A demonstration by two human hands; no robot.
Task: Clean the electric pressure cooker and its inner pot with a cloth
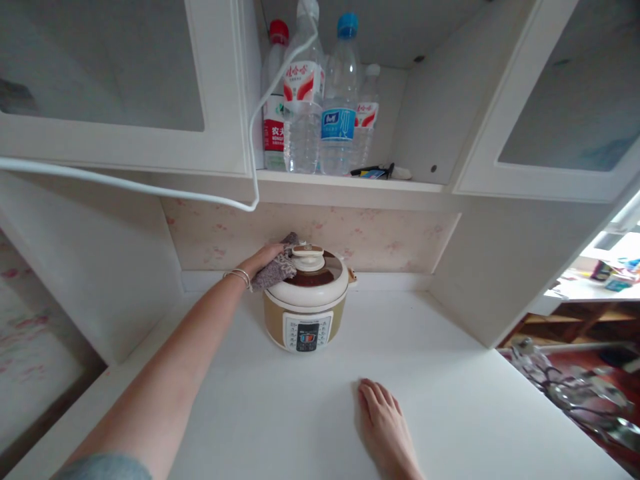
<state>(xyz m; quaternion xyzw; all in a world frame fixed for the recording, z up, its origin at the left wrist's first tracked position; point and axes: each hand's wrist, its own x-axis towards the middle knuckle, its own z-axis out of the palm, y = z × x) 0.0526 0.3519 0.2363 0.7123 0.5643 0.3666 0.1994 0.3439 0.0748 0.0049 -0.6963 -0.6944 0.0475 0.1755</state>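
A grey-brown patterned cloth [278,268] lies against the left side of an electric cooker's lid. My left hand [267,256] grips it from the left, its fingertips partly hidden in the folds. The electric cooker [306,300] stands upright on the white counter, its lid on and its control panel facing me. A knob-like handle [308,257] tops the lid. Nearer to me, my right hand [384,415] rests palm down on the counter, fingers stretched out and holding nothing. It is apart from the cooker.
Above the cooker, several plastic bottles [320,100] stand in an open cabinet. A white cable [200,197] hangs in front of it. Cabinet doors with glass panes [100,67] flank the opening. Side panels [505,253] enclose the counter [280,407]. Glassware [565,387] stands at the far right.
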